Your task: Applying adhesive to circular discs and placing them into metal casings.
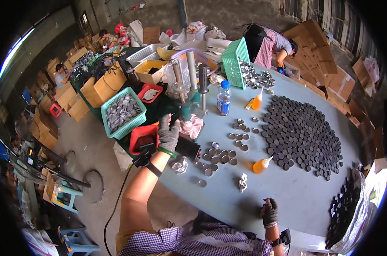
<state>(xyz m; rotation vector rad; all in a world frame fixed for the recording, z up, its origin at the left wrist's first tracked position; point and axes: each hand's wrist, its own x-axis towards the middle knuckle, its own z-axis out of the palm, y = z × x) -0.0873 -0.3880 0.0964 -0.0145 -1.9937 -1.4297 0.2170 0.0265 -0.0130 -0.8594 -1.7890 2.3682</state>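
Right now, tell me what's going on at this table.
A person's gloved left hand reaches beside a red tray, near an upright metal device; whether it grips anything is unclear. The right hand is curled by the near edge of the table. Many dark round pieces lie spread on the right.

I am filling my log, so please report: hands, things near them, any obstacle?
Left hand beside red basket and pink cloth, grip unclear. Right hand curled by the table, any contents hidden. Closest clutter: dark block beside left hand.
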